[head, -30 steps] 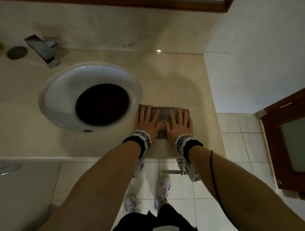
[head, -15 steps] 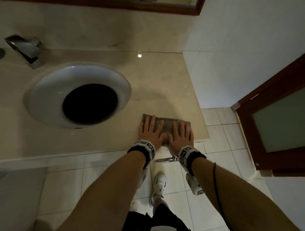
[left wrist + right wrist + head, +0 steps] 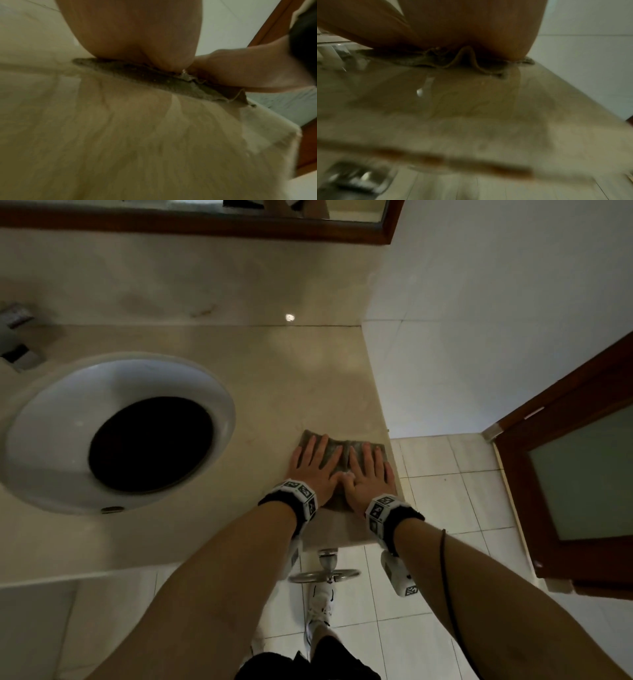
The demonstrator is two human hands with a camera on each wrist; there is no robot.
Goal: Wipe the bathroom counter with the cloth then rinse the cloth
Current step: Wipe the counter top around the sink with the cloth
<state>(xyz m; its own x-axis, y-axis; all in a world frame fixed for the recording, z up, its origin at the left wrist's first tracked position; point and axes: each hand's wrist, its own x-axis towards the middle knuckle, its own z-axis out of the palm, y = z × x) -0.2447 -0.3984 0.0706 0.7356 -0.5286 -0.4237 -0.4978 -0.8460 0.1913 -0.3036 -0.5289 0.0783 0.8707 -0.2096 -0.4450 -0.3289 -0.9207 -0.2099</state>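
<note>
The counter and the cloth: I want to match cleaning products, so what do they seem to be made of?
The counter looks like polished beige stone, perhaps marble or an imitation: it is glossy, mirrors a ceiling light, and shows faint veins. The cloth under the left hand and right hand looks like grey-green woven or terry fabric, with a nubbly surface and frayed threads at its edge; the fibre cannot be told.

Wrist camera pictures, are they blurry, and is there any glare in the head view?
Left wrist view: the near beige stone counter is smeared, the grey-green cloth fairly sharp. Right wrist view: foreground heavily blurred, dim. Head view: mostly sharp, one small bright glare spot at the counter's back edge, wide-angle bending.
</note>
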